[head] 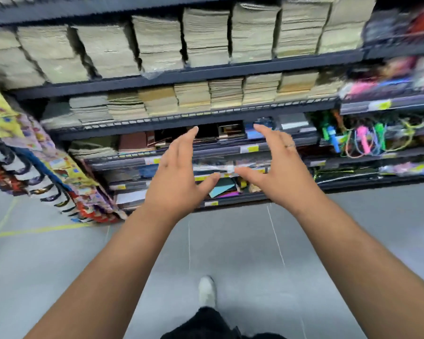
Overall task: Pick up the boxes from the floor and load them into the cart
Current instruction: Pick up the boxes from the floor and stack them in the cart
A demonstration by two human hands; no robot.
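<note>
Both my arms reach forward over the grey floor [230, 241] toward a dark shelf unit. My left hand [179, 177] is held up with straight, spread fingers and holds nothing. My right hand [272, 167], with a ring on one finger, faces it about a hand's width away, fingers straight and empty. No box and no cart show in this view. The picture is blurred by motion.
The dark shelf unit [181, 79] carries stacks of beige paper goods above and notebooks and cards lower down. Colourful cords [367, 138] hang at the right. Patterned bags [47, 167] hang at the left. Yellow tape [42, 230] marks the floor. My white shoe [207, 289] is below.
</note>
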